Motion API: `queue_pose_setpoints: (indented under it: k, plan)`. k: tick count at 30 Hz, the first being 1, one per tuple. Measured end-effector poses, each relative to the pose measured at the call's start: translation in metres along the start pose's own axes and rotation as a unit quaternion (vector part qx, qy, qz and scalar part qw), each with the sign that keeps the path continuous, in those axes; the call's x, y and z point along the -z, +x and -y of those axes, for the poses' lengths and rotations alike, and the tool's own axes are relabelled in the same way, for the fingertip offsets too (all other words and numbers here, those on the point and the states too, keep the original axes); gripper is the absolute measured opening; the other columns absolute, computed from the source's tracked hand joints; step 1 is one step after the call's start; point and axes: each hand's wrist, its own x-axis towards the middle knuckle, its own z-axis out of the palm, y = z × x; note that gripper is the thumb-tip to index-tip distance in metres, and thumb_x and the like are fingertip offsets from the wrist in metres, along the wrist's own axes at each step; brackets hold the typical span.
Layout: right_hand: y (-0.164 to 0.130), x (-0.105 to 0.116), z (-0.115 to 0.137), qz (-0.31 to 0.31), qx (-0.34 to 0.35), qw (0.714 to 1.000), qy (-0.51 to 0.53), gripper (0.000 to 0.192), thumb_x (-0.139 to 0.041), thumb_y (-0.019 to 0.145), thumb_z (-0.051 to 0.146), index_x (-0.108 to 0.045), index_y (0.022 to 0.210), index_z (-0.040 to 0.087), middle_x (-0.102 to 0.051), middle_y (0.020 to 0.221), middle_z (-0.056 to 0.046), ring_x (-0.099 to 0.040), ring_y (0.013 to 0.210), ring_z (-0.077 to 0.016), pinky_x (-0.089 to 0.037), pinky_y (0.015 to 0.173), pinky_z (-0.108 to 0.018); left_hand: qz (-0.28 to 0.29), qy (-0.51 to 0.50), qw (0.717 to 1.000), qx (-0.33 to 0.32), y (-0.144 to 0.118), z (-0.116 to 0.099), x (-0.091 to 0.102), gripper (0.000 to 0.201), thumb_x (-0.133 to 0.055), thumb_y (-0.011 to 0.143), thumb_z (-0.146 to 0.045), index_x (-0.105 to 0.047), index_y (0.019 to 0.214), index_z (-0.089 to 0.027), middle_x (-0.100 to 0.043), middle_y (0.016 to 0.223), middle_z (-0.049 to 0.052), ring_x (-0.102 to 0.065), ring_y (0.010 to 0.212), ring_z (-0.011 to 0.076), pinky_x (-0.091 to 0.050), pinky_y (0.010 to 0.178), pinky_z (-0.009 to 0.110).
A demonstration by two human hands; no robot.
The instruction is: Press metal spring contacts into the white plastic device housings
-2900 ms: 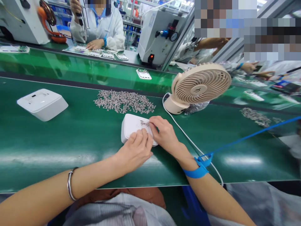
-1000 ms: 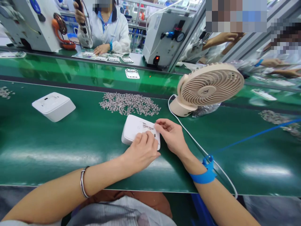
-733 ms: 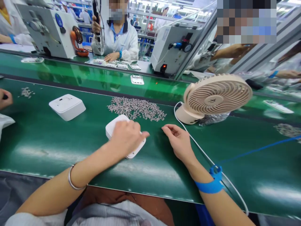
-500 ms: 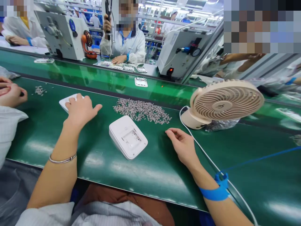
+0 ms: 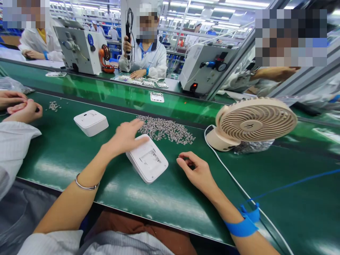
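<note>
A white plastic housing (image 5: pixel 156 170) lies on the green work surface in front of me, its recessed compartment facing up. My left hand (image 5: pixel 126 138), slightly blurred, reaches over the far left corner of this housing, fingers stretched out and thumb apart, with nothing in it. Whether it touches the housing I cannot tell. To the right of the housing, my right hand (image 5: pixel 195 168) is closed, with thumb and forefinger close together; anything between them is hidden or too small to name. Behind the housing spreads a pile of small metal pieces (image 5: pixel 170 129). A second white housing (image 5: pixel 91 122) stands further left.
A beige fan (image 5: pixel 249 124) with a white cable (image 5: pixel 233 180) stands at the right. A blue cord (image 5: pixel 297 184) runs from my right wristband. At the left, a co-worker's hands (image 5: pixel 22 108) are near a smaller pile (image 5: pixel 54 106). Beyond, a green belt (image 5: pixel 111 90) carries parts.
My left hand has left the second white housing and moved right to the nearer one. My right hand has shifted slightly left and down, towards the nearer housing. The view has also tilted a little.
</note>
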Motion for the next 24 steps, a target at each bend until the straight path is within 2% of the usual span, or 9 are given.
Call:
queue_pose_setpoints:
  k: [1,3,5,8,11,15,18,21,24]
  plan:
    - [0.000,0.000,0.000,0.001,0.003,1.000,-0.002,0.024,-0.054,0.081,0.039,-0.060,0.078,0.017,-0.058,0.071,-0.002,-0.049,0.054,-0.0121,-0.040,0.052,-0.025,0.031,-0.030,0.998,-0.051,0.000,-0.006,-0.004,0.058,-0.046,0.082,-0.046,-0.039,0.133,-0.019,-0.040,0.136,0.008,-0.041,0.121,0.0253,-0.032,0.100,0.035]
    - [-0.001,0.001,0.000,0.000,0.007,1.000,-0.005,0.024,-0.054,0.082,0.039,-0.060,0.078,0.017,-0.057,0.070,-0.002,-0.049,0.054,-0.0122,-0.040,0.052,-0.025,0.086,-0.056,0.991,-0.082,-0.002,-0.015,-0.006,0.055,-0.050,0.079,-0.045,-0.044,0.128,-0.021,-0.049,0.127,0.008,-0.048,0.112,0.0228,-0.038,0.093,0.033]
    - [-0.001,0.001,-0.002,0.001,0.008,1.000,-0.006,0.024,-0.053,0.082,0.040,-0.060,0.078,0.017,-0.058,0.071,-0.002,-0.050,0.054,-0.0127,-0.041,0.052,-0.025,0.117,-0.035,0.992,-0.041,-0.006,-0.018,-0.002,0.049,-0.054,0.075,-0.048,-0.053,0.115,-0.021,-0.057,0.108,0.008,-0.054,0.098,0.0239,-0.043,0.079,0.032]
    - [-0.001,0.001,-0.003,0.002,0.009,1.000,-0.007,0.025,-0.052,0.083,0.041,-0.059,0.078,0.018,-0.058,0.071,-0.002,-0.050,0.054,-0.0131,-0.042,0.053,-0.026,0.127,0.048,0.989,0.054,-0.011,-0.012,0.012,0.042,-0.057,0.069,-0.055,-0.061,0.087,-0.017,-0.059,0.089,0.009,-0.055,0.087,0.0282,-0.043,0.069,0.034]
    - [-0.001,0.001,-0.003,0.008,0.006,1.000,-0.012,0.026,-0.051,0.084,0.042,-0.059,0.078,0.018,-0.058,0.072,-0.003,-0.050,0.055,-0.0134,-0.042,0.054,-0.027,0.090,0.117,0.979,0.141,-0.012,0.004,0.020,0.046,-0.055,0.069,-0.059,-0.062,0.078,-0.015,-0.057,0.093,0.013,-0.052,0.090,0.0333,-0.042,0.076,0.041]
    - [-0.001,0.000,-0.003,0.011,0.002,1.000,-0.014,0.028,-0.051,0.083,0.044,-0.059,0.078,0.018,-0.058,0.072,-0.003,-0.050,0.056,-0.0136,-0.042,0.054,-0.027,-0.018,0.139,0.963,0.231,-0.006,0.033,0.013,0.061,-0.043,0.078,-0.060,-0.053,0.117,-0.015,-0.040,0.129,0.019,-0.039,0.112,0.0432,-0.035,0.089,0.052]
    - [-0.001,0.000,-0.004,0.011,-0.005,1.000,-0.010,0.029,-0.051,0.083,0.046,-0.059,0.078,0.019,-0.057,0.072,-0.002,-0.049,0.056,-0.0139,-0.042,0.054,-0.027,-0.031,0.141,0.953,0.265,-0.001,0.049,0.008,0.067,-0.034,0.084,-0.058,-0.038,0.133,-0.013,-0.023,0.140,0.023,-0.029,0.120,0.0478,-0.029,0.093,0.058]
    - [-0.002,0.000,-0.005,0.014,-0.010,1.000,-0.004,0.028,-0.052,0.083,0.045,-0.059,0.079,0.018,-0.057,0.072,-0.002,-0.049,0.056,-0.0138,-0.042,0.053,-0.027,-0.051,0.107,0.946,0.301,-0.001,0.051,0.015,0.067,-0.030,0.086,-0.057,-0.037,0.132,-0.008,-0.036,0.132,0.025,-0.036,0.116,0.0468,-0.033,0.090,0.057]
    - [-0.002,0.000,-0.006,0.012,-0.004,1.000,-0.002,0.028,-0.052,0.083,0.044,-0.059,0.078,0.018,-0.057,0.071,-0.002,-0.049,0.056,-0.0136,-0.041,0.053,-0.026,-0.072,0.079,0.935,0.338,-0.007,0.044,0.028,0.064,-0.030,0.087,-0.054,-0.045,0.120,-0.002,-0.052,0.112,0.025,-0.049,0.104,0.0417,-0.040,0.084,0.050]
